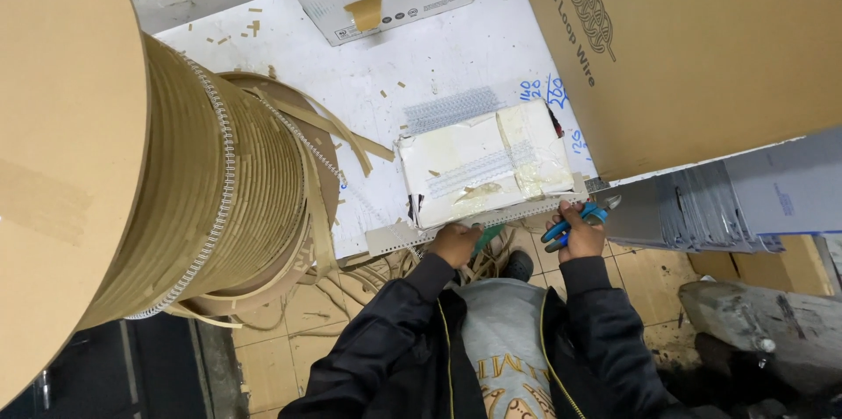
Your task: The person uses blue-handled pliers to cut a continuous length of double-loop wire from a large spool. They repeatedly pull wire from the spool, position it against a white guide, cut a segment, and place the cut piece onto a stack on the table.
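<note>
A large cardboard spool (114, 147) wound with wire binding and paper strip fills the tabletop's (421, 68) left edge; at the near edge the left hand (454, 244) closes its fingers on a strip of white loop wire (478, 219) running along that edge, before a taped white block (487, 165); the right hand (579, 230) grips blue-handled pliers (579, 217) at the strip's right end; a big brown carton (693, 42) stands at the far right corner.

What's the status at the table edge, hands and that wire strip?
Left hand pinning wire strip at table edge. Right hand gripping blue-handled cutters at strip's end. Big spool left, cardboard box right, neither blocking.
</note>
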